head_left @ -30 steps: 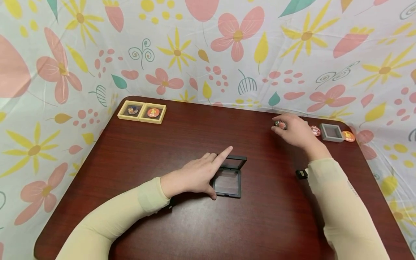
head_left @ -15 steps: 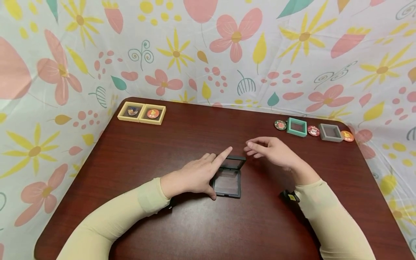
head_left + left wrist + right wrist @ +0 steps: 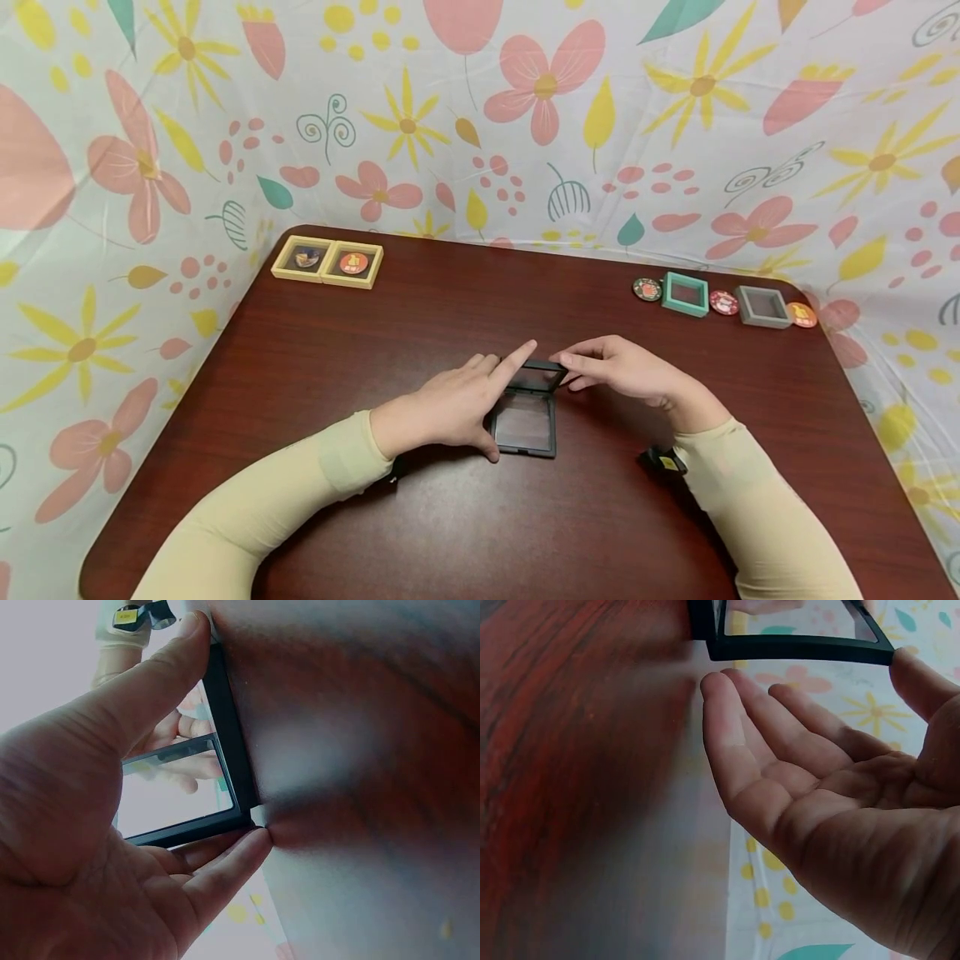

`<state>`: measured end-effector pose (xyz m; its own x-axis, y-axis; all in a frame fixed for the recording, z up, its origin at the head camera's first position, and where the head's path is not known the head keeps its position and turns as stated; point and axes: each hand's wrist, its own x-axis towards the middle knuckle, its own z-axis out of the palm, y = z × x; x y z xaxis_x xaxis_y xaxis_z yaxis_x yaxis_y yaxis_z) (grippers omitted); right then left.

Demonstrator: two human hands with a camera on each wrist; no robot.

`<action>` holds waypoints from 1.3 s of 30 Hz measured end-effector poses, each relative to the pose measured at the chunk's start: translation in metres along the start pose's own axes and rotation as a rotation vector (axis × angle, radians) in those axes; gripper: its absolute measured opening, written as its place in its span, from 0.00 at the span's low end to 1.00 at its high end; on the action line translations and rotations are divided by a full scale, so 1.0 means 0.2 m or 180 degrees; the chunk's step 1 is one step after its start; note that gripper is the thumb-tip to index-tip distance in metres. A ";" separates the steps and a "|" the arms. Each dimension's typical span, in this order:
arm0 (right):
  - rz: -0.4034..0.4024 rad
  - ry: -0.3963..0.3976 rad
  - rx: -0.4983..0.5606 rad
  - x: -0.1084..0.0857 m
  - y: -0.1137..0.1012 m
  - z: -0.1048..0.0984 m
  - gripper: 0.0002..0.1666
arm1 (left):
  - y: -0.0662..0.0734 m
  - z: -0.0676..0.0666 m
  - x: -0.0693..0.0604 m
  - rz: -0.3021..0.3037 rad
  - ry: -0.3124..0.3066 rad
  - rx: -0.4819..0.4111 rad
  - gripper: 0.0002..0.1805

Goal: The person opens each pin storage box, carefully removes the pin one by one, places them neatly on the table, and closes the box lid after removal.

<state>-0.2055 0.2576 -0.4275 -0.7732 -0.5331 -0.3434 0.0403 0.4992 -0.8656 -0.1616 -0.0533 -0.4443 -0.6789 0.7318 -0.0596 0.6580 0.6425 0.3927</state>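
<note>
A black hinged display frame [image 3: 554,425] with clear film windows lies on the table in the head view, its lid [image 3: 558,379] raised at the back. My left hand [image 3: 450,400] grips the frame's left side, thumb near the front corner, other fingers toward the hinge and index finger stretched out. In the left wrist view the frame [image 3: 229,735] sits between thumb and fingers. At the lid's right upper corner is my right hand [image 3: 630,367]; its thumb [image 3: 922,682] touches that corner in the right wrist view. The index finger is mostly hidden behind the lid, the other fingers below it.
At the back right stand a teal frame [image 3: 686,294], a grey frame [image 3: 763,307] and round badges: dark [image 3: 647,289], red [image 3: 724,302] and orange [image 3: 802,314]. Two yellow frames [image 3: 327,262] holding badges stand back left. A floral cloth [image 3: 450,108] hangs behind the table.
My right hand has left the dark badge at the back right, where the teal frame now shows, and come left and forward to the lid. My left hand has stayed on the display frame.
</note>
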 end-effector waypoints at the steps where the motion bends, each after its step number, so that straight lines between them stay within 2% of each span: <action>1: -0.0010 -0.0038 0.0047 0.00 0.00 0.00 0.34 | 0.00 0.00 0.00 -0.0007 -0.0002 -0.0006 0.93; 7: -0.0086 -0.0223 0.0212 0.01 0.02 0.00 0.33 | 0.01 -0.01 0.00 -0.0003 -0.0004 0.0024 0.92; 11: -0.0127 -0.0188 -0.0109 0.00 0.02 0.00 0.31 | 0.02 0.00 -0.01 0.0104 0.0027 0.0229 0.92; 18: -0.0368 -0.0269 -0.0613 0.01 0.02 0.01 0.29 | 0.05 0.00 -0.03 0.0311 0.0200 0.0813 0.90; 21: -0.0436 -0.0329 -0.0674 0.00 0.02 0.02 0.31 | 0.07 0.00 -0.04 0.0341 0.0266 0.0946 0.89; 26: -0.0471 -0.0466 -0.0692 -0.01 0.00 0.06 0.38 | 0.09 0.01 -0.05 0.0339 0.0330 0.1007 0.89; 30: -0.0690 -0.0416 -0.1170 -0.02 -0.02 0.10 0.43 | 0.10 0.01 -0.05 0.0279 0.0292 0.1073 0.85; 34: -0.0929 -0.0284 -0.1781 -0.04 -0.07 0.16 0.47 | 0.10 0.01 -0.04 0.0171 0.0131 0.1026 0.76; 39: -0.0942 -0.0151 -0.2395 -0.07 -0.11 0.24 0.52 | 0.11 0.00 -0.04 0.0070 -0.0074 0.0934 0.67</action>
<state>-0.1652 0.2204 -0.4214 -0.6567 -0.7351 -0.1682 -0.6115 0.6496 -0.4517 -0.1417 -0.0453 -0.4359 -0.6580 0.7491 -0.0762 0.7409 0.6622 0.1123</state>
